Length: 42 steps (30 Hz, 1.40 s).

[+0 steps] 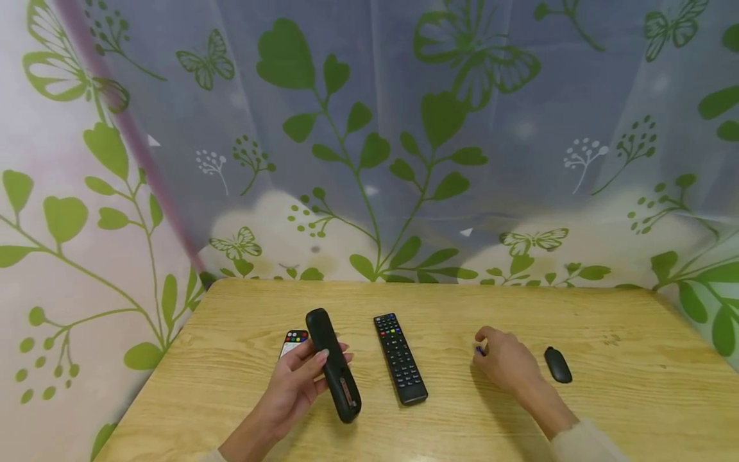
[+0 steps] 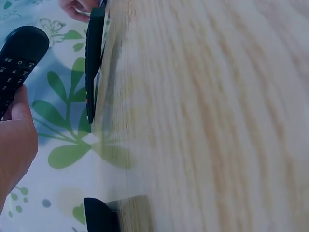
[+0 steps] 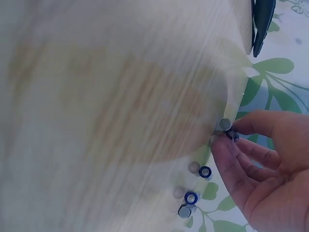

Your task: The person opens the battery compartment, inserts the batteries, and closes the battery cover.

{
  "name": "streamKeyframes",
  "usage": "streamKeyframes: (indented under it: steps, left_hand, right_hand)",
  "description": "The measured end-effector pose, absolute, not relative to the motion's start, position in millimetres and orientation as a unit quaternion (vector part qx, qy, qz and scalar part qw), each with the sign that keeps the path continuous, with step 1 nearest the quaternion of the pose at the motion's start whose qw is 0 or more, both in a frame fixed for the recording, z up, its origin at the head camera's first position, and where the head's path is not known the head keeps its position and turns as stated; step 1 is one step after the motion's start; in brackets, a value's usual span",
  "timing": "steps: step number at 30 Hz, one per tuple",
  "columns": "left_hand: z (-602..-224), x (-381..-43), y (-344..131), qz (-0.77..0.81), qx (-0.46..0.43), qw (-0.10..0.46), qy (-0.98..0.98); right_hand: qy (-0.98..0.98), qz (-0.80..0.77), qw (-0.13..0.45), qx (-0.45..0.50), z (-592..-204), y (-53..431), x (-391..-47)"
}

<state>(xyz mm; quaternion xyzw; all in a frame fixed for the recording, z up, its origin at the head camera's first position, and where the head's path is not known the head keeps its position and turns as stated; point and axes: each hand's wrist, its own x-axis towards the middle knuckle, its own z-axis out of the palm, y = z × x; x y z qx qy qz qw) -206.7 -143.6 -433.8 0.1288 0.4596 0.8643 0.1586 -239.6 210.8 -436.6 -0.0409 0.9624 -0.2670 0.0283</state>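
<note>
Black plastic made up the held remote (image 1: 326, 350), which the left hand (image 1: 297, 388) gripped near its middle, tilted above the counter (image 1: 641, 417), back face toward the head camera and keys showing in the left wrist view. It looked light, stiff and smooth, probably a little slippery but not fragile; the best hold seemed to be the long edges around the middle, leaving the lower end free.

At that end lay the battery compartment (image 1: 346, 389), uncovered, with a reddish strip inside; whether that was a battery or bare lining I could not tell. A small black oval piece (image 1: 557, 365), perhaps the cover, rested on the counter beyond the right hand (image 1: 507, 362).

That hand pinched a small battery (image 3: 225, 124) between thumb and finger, close to the counter. Such a cell would likely be hard, slick and quick to roll, so best taken by its sides. Three loose batteries (image 3: 191, 197) sat nearby, ends toward the right wrist camera. A second remote (image 1: 400, 359) lay keys up between the hands, and a third remote (image 1: 297, 336) was partly hidden behind the left.
</note>
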Motion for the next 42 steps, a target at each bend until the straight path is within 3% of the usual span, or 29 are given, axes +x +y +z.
streamKeyframes:
  steps: [10, 22, 42]
  left_hand:
    - [-434, -206, -142, 0.866, 0.136, 0.160, 0.453]
    - [-433, -206, -141, 0.871, 0.136, 0.160, 0.443]
    - [-432, -202, -140, 0.876, 0.134, 0.155, 0.436]
  right_hand:
    - [0.928, -0.367, -0.010, -0.071, -419, 174, -230]
    - [0.846, -0.503, -0.040, -0.174, -396, 109, -198]
    - [0.797, -0.535, -0.059, -0.273, -414, 64, -183]
